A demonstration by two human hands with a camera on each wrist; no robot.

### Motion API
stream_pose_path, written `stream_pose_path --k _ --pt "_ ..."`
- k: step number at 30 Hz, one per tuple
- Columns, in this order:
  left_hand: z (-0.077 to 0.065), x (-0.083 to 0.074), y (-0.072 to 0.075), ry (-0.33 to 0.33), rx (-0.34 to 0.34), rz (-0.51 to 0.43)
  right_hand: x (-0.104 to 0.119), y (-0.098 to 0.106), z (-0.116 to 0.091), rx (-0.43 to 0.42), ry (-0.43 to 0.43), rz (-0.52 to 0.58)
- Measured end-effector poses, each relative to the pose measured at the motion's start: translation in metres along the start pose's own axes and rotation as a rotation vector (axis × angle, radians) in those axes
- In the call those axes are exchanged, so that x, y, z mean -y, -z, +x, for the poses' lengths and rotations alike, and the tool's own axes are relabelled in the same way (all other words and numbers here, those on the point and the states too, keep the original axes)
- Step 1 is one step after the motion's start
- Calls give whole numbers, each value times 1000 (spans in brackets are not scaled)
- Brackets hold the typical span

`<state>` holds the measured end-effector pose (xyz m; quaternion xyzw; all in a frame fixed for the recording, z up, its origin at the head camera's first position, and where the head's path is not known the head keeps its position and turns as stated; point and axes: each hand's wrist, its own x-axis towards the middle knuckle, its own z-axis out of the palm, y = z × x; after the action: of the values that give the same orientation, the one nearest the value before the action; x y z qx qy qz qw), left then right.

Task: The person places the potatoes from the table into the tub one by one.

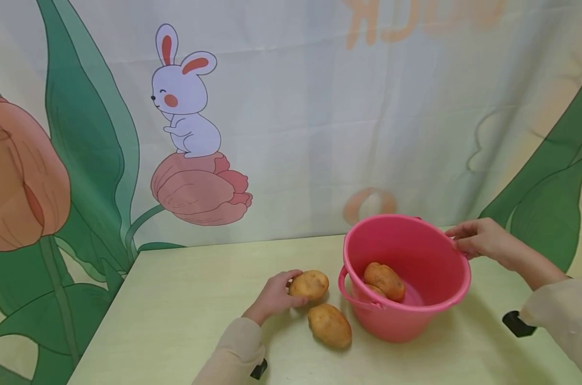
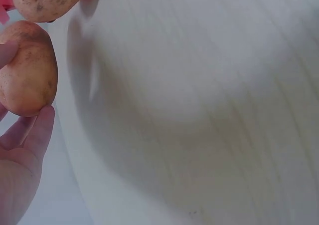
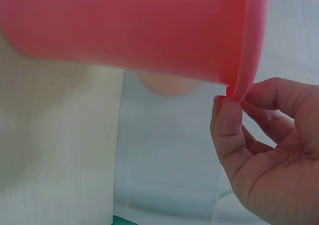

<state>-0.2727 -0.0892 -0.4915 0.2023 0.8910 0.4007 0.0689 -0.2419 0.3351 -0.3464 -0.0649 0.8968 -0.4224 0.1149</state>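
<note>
My left hand (image 1: 273, 297) grips a potato (image 1: 308, 285) between thumb and fingers, left of the pink bucket (image 1: 392, 325). In the left wrist view, this potato (image 2: 30, 70) has the thumb on one side and fingertips on the other. A second potato (image 1: 330, 326) lies on the table just in front of it, close to the bucket. Inside the bucket sits a potato (image 1: 384, 280); another, partly hidden by the near rim, shows beside it. My right hand (image 1: 490, 243) pinches the bucket's rim on the right, its thumb and fingers (image 3: 230, 117) on either side of the rim.
The pale yellow table (image 1: 185, 299) meets a hanging cloth (image 1: 296, 133) printed with a rabbit and tulips along its back edge. A pink handle (image 1: 343, 289) hangs on the bucket's left side. Each sleeve has a black wrist device (image 1: 519, 324) near it.
</note>
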Motion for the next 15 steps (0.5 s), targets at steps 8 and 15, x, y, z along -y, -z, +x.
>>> stream_pose_path --k 8,15 --pt "0 -6 12 -3 -7 8 1 0 0 1 -6 -5" --pt "1 -11 25 -26 -1 6 0 -1 1 3 -18 -15"
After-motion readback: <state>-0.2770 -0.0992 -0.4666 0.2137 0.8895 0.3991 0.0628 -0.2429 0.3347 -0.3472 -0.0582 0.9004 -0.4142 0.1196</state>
